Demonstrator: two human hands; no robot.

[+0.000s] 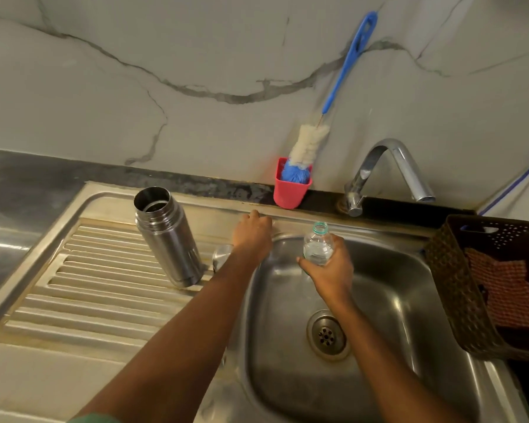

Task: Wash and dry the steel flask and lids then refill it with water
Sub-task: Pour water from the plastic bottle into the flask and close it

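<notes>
Forearms come in from 6 o'clock, with a scrap of green sleeve [95, 419] at the bottom edge. Left hand [252, 232] sits knuckles-up on the back rim of the sink, near frame centre, fingers curled under; can't tell whether it grips anything. Right hand [330, 270] is at its 4 o'clock, over the back-left part of the sink basin [394, 285], fingers and thumb wrapped round the lower half of a small clear plastic bottle [317, 245]. Bottle is roughly upright, has no cap, a teal ring at the neck and some water inside. Steel flask [168, 239] stands on the ribbed drainboard [89, 285] at 9 o'clock of the left hand, apart from it, mouth open, no lid on. A shiny steel piece [221, 254] shows between flask base and left forearm, mostly hidden; could be a lid, can't confirm. Drain [327, 335] sits in the basin floor at 6 o'clock of the right hand. Chrome tap [388, 166] is at 1 o'clock of the bottle, spout over the back rim, no water visible running. Red cup [290, 192] stands against the wall at 1 o'clock of the left hand and holds a bottle brush [309, 141], blue handle leaning on the marble wall [135, 87]. Brown woven basket [458, 285] sits at the basin's 3 o'clock edge with an orange checked cloth [507, 291] inside.
</notes>
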